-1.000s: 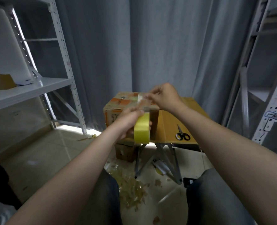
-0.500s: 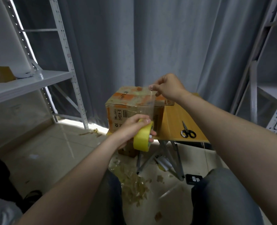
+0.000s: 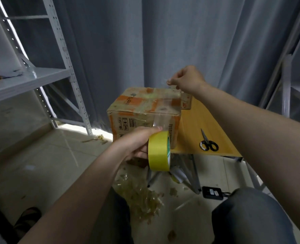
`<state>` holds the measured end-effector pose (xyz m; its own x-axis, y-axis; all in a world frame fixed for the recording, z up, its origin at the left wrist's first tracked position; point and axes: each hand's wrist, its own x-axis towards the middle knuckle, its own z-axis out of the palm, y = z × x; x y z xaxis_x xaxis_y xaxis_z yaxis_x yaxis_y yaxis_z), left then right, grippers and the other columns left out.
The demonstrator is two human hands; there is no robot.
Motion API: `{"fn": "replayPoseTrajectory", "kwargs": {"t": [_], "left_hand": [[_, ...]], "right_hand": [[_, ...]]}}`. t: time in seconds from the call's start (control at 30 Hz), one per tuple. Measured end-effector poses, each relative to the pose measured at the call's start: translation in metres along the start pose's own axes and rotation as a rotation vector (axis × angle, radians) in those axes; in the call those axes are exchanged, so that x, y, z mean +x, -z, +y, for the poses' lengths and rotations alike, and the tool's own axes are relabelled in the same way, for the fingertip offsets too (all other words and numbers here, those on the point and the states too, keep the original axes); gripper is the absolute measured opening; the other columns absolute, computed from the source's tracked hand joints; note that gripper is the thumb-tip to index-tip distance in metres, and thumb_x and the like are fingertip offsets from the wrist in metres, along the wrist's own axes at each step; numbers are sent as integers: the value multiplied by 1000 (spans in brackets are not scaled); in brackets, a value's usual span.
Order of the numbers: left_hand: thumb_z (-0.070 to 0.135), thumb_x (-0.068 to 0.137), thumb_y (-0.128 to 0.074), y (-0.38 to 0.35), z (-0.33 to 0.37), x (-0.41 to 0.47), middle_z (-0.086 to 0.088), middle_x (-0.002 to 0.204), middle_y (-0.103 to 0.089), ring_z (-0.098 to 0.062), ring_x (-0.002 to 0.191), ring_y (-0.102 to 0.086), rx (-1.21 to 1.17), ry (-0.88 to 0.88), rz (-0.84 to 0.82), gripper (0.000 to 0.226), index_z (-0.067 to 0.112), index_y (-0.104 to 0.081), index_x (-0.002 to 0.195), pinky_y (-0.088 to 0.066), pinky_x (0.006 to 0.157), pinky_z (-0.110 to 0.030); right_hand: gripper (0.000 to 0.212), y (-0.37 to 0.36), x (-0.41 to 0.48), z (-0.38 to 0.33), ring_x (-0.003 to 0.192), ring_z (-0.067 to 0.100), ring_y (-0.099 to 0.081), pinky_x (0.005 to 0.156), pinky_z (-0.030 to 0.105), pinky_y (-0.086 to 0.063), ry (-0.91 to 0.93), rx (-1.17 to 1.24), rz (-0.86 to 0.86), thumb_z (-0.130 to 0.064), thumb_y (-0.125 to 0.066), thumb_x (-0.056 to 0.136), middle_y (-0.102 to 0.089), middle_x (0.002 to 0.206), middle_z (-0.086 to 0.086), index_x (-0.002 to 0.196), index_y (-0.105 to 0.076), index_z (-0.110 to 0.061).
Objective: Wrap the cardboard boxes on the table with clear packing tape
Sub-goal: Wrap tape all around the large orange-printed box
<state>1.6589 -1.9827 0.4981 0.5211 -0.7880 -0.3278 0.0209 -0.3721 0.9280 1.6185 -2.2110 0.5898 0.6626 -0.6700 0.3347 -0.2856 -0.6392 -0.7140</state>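
A worn cardboard box (image 3: 138,110) with orange patches and old tape stands on the left end of a small yellow table (image 3: 198,131). My left hand (image 3: 138,143) grips a yellow roll of clear packing tape (image 3: 159,151) in front of the box's near face. My right hand (image 3: 188,79) pinches the free end of the tape above the box's far top edge. The clear strip (image 3: 163,110) stretches between the two hands, over the box top. A smaller box (image 3: 186,102) shows behind the big one.
Black scissors (image 3: 208,143) lie on the table's right part. Crumpled tape scraps (image 3: 142,198) litter the floor between my knees, next to a black device (image 3: 212,192). Metal shelving (image 3: 40,76) stands left and right; a grey curtain hangs behind.
My right hand has risen and moved away from the roll, drawing out a longer strip. My left hand with the roll has dropped lower in front of the box.
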Motion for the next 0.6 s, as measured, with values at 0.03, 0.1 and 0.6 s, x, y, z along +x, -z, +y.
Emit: {"fn": "replayPoseTrajectory", "kwargs": {"t": [0.03, 0.1, 0.6], "left_hand": [[48, 103, -56, 2, 5, 2, 8, 52, -59, -7, 44, -58, 26, 4, 7, 38, 18, -65, 125, -49, 45, -22], [46, 104, -56, 8, 13, 4, 10, 49, -57, -4, 39, -54, 63, 14, 25, 35, 20, -65, 125, -45, 39, -18], [46, 103, -58, 10, 27, 27, 7, 45, -54, -7, 37, -53, 186, 84, 42, 33, 14, -65, 97, -48, 44, -22]], "right_hand": [[38, -2, 4, 2, 71, 16, -60, 62, 30, -46, -8, -2, -4, -33, -81, 89, -74, 87, 21, 96, -78, 4], [41, -7, 11, 7, 69, 14, -58, 59, 29, -45, -27, 9, -12, -33, -82, 88, -64, 77, 12, 97, -77, 7], [26, -51, 38, 56, 82, 23, -69, 75, 39, -55, -131, -128, -79, -36, -82, 87, -73, 76, 1, 70, -76, -17]]}}
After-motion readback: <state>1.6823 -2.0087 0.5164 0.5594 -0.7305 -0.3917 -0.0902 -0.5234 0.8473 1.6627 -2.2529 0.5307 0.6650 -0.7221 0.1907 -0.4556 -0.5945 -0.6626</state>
